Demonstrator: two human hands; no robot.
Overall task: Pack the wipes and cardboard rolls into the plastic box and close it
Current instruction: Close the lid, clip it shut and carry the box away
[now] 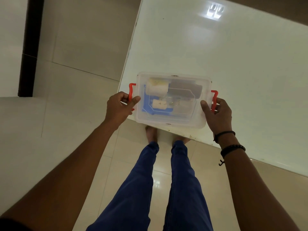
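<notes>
A clear plastic box with its lid on sits at the near corner of the white table. Through the lid I see two pale cardboard rolls, a blue wipes pack and a dark pack. My left hand grips the red latch on the box's left end, thumb on the lid. My right hand grips the red latch on the right end, thumb on the lid too.
The table edge runs diagonally just below the box, and the box's near side slightly overhangs it. Beige floor tiles lie to the left and below. My legs in blue trousers stand under the table corner. A dark door frame is at far left.
</notes>
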